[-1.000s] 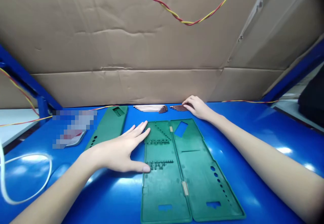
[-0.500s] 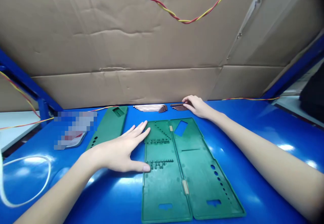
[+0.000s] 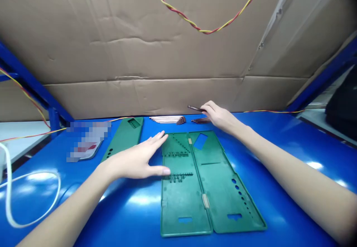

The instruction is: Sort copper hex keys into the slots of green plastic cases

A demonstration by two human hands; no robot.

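An opened green plastic case [image 3: 206, 187] with slots and holes lies flat on the blue table [image 3: 279, 154]. My left hand [image 3: 136, 159] is open, fingers stretched, resting at the case's left edge. My right hand [image 3: 220, 116] is at the back of the table, pinching a dark hex key [image 3: 195, 108] lifted just above a small pile of dark hex keys [image 3: 199, 120]. A row of lighter hex keys [image 3: 169, 119] lies to the left of that pile.
A second green case [image 3: 124, 137], closed, lies at the back left beside a blurred item [image 3: 86, 143]. A cardboard wall [image 3: 167, 53] stands behind the table. A red-yellow twisted wire [image 3: 206, 29] hangs overhead. A white cable [image 3: 16, 187] loops at the left.
My right hand has lifted one dark hex key off the pile. My left hand has shifted slightly on the case's edge.
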